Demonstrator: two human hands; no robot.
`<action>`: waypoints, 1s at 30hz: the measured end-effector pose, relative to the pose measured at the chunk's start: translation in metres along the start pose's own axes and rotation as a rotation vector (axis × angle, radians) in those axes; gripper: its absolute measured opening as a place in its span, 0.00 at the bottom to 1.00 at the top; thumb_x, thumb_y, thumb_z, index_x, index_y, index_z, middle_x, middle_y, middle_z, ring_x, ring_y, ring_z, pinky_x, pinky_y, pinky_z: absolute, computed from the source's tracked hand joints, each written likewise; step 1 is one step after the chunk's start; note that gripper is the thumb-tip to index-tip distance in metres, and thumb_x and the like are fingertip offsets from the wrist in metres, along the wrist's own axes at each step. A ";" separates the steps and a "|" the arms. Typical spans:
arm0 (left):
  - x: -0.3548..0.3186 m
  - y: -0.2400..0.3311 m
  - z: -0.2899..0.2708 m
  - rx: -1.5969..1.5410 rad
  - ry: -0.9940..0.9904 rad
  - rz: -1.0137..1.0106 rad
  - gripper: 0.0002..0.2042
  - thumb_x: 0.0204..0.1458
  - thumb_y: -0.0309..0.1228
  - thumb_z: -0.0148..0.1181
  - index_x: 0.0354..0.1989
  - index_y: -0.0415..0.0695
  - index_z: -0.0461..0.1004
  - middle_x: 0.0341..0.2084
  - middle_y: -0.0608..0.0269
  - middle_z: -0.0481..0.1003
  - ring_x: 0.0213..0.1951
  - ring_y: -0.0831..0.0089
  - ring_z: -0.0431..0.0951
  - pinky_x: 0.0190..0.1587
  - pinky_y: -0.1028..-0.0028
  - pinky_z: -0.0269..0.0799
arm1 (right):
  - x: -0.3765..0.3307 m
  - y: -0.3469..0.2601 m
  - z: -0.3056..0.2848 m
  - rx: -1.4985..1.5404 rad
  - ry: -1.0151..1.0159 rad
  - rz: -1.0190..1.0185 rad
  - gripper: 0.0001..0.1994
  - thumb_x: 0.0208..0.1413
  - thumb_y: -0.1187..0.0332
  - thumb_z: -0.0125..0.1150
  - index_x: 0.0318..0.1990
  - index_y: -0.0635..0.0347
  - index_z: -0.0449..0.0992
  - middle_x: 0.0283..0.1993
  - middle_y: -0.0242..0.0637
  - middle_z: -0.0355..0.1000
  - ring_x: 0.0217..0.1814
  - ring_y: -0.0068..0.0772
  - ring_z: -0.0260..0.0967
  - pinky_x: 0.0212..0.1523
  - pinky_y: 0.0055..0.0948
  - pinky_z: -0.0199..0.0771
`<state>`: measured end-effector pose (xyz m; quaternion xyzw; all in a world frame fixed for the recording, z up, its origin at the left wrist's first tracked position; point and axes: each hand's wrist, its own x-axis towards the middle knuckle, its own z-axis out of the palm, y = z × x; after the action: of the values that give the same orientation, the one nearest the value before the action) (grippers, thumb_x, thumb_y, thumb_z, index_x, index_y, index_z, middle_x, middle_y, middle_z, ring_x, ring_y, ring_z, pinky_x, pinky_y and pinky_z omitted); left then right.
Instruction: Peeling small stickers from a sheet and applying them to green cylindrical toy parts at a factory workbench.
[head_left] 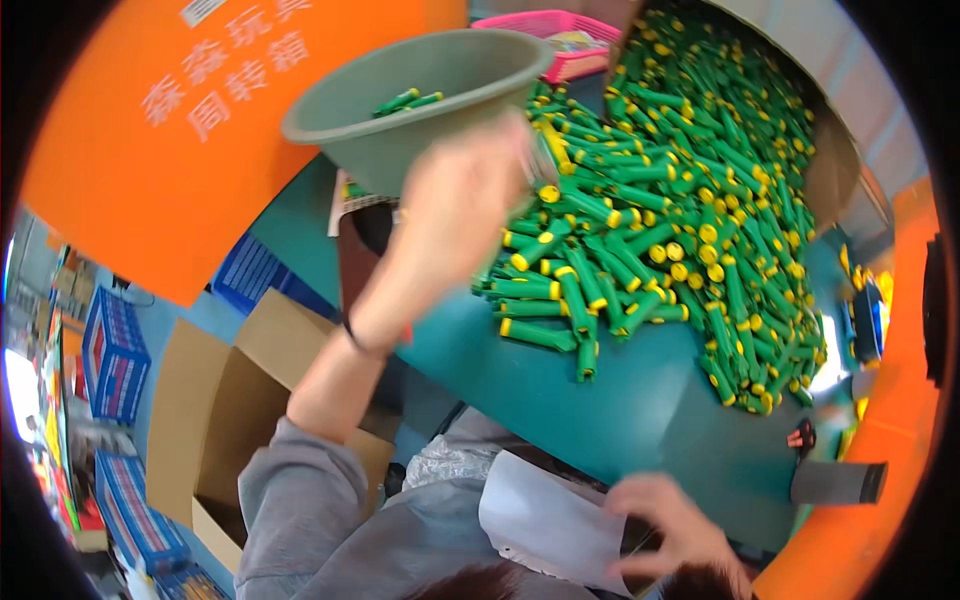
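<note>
My left hand (465, 190) is stretched over the near left side of a heap of green tubes with yellow ends (640, 200), next to a grey-green basin (350, 130). Motion smears its fingers, so whether it grips a tube cannot be told. Close to my body, my right hand (675, 530) is at the right edge of a white sheet or pouch (550, 520). Its fingers and thumb are curved but apart, with a gap between them. The white piece lies over my lap, and a few green tubes (405, 100) are inside the basin.
The heap spills from a large tipped container (835, 160) onto the green table (470, 350). A pink basket (575, 65) stands behind. Orange bins (120, 210) flank both sides. An open cardboard box (190, 420) is at lower left, and a grey cylinder (835, 482) lies at right near scissors (802, 436).
</note>
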<state>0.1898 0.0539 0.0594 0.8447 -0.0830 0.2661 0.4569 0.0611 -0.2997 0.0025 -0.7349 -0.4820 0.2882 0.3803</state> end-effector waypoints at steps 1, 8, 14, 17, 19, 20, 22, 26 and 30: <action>0.029 -0.004 -0.021 0.177 0.113 0.008 0.18 0.64 0.42 0.48 0.32 0.39 0.74 0.19 0.60 0.69 0.23 0.70 0.68 0.28 0.69 0.64 | -0.008 -0.005 0.016 -0.016 -0.028 -0.011 0.30 0.50 0.63 0.66 0.61 0.61 0.65 0.59 0.45 0.65 0.57 0.46 0.66 0.57 0.42 0.66; -0.014 0.021 -0.048 0.129 -0.272 0.419 0.21 0.49 0.31 0.64 0.51 0.37 0.72 0.51 0.51 0.72 0.53 0.55 0.73 0.56 0.67 0.67 | -0.100 0.017 0.118 -0.446 0.032 0.205 0.32 0.37 0.60 0.72 0.54 0.61 0.72 0.55 0.49 0.71 0.55 0.53 0.69 0.53 0.48 0.66; -0.165 0.009 -0.041 -0.152 -1.354 0.248 0.35 0.42 0.36 0.71 0.62 0.44 0.64 0.61 0.50 0.64 0.61 0.54 0.65 0.61 0.59 0.64 | -0.084 -0.022 0.128 -0.202 0.500 0.497 0.10 0.46 0.78 0.64 0.38 0.58 0.79 0.41 0.37 0.78 0.47 0.39 0.75 0.60 0.48 0.65; -0.211 -0.013 -0.027 -0.270 -1.079 0.195 0.28 0.43 0.32 0.71 0.55 0.40 0.71 0.53 0.49 0.72 0.56 0.56 0.71 0.57 0.62 0.68 | -0.071 -0.026 0.115 -0.069 0.644 0.608 0.05 0.47 0.76 0.67 0.34 0.61 0.80 0.35 0.38 0.78 0.45 0.38 0.75 0.56 0.40 0.68; -0.232 -0.015 -0.023 -0.385 -0.979 0.012 0.22 0.44 0.30 0.71 0.49 0.38 0.74 0.47 0.51 0.75 0.50 0.58 0.75 0.52 0.65 0.70 | -0.068 -0.029 0.102 -0.023 0.699 0.648 0.07 0.46 0.75 0.69 0.33 0.65 0.80 0.34 0.42 0.77 0.44 0.37 0.74 0.49 0.31 0.70; -0.238 -0.009 -0.021 -0.488 -0.863 -0.176 0.16 0.45 0.27 0.71 0.43 0.37 0.78 0.41 0.52 0.79 0.44 0.59 0.79 0.48 0.67 0.72 | -0.069 -0.025 0.098 0.022 0.698 0.666 0.07 0.45 0.75 0.69 0.33 0.67 0.80 0.36 0.43 0.77 0.43 0.35 0.74 0.46 0.28 0.70; -0.243 0.012 -0.017 -0.461 -0.719 -0.204 0.07 0.49 0.24 0.67 0.35 0.35 0.80 0.31 0.57 0.81 0.33 0.69 0.81 0.38 0.74 0.73 | -0.057 -0.033 0.075 0.168 0.612 0.714 0.09 0.46 0.76 0.68 0.37 0.67 0.80 0.38 0.42 0.76 0.42 0.33 0.73 0.45 0.25 0.70; -0.254 0.026 -0.017 -0.537 -0.517 -0.254 0.08 0.54 0.26 0.65 0.39 0.36 0.80 0.28 0.58 0.81 0.29 0.79 0.78 0.33 0.79 0.71 | -0.018 -0.062 0.067 -0.243 0.793 0.425 0.26 0.42 0.76 0.71 0.52 0.64 0.72 0.47 0.44 0.73 0.50 0.36 0.72 0.52 0.31 0.70; -0.265 0.031 -0.015 -0.705 -0.445 -0.518 0.09 0.57 0.26 0.62 0.42 0.35 0.78 0.31 0.64 0.81 0.33 0.86 0.76 0.34 0.81 0.71 | 0.017 -0.066 0.079 -0.433 0.750 0.153 0.28 0.39 0.74 0.75 0.52 0.61 0.73 0.54 0.46 0.69 0.54 0.44 0.70 0.55 0.34 0.69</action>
<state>-0.0514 0.0213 -0.0505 0.6680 -0.0508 -0.0876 0.7372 -0.0271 -0.2457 0.0136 -0.8849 -0.3040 -0.0790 0.3439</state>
